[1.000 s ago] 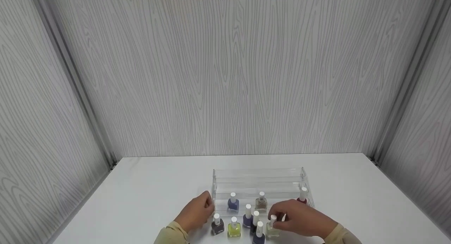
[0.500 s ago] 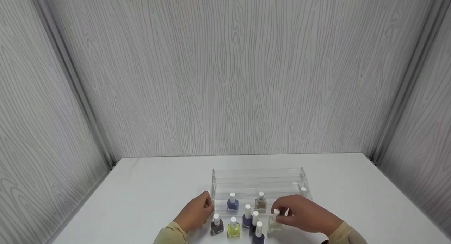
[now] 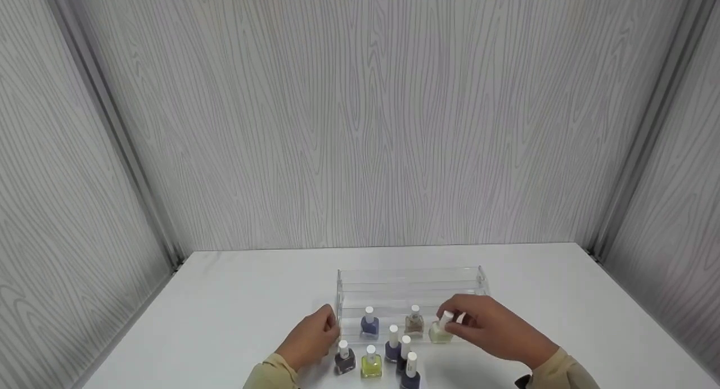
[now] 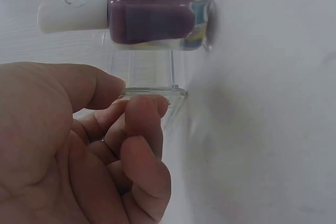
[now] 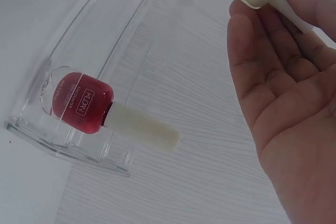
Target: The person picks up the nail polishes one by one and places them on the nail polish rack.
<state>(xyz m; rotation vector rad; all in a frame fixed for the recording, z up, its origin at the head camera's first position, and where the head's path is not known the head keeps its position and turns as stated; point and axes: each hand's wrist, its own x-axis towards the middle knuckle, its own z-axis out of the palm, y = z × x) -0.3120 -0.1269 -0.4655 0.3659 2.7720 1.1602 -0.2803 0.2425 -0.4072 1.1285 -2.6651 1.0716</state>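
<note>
Pale green polish bottle (image 3: 439, 332) is at the clear rack's (image 3: 409, 282) front tier, right of the beige bottle (image 3: 414, 324), its white cap pinched by the right hand (image 3: 495, 330). Left hand (image 3: 312, 338), fingers curled, touches the rack's left corner, holding nothing. More bottles stand on the bench (image 3: 236, 304).

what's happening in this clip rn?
A person's right hand pinches a pale green polish bottle by its white cap, at the front tier of a clear acrylic rack. The left hand touches the rack's left end. Blue and beige bottles sit on the rack; more stand on the table.
</note>
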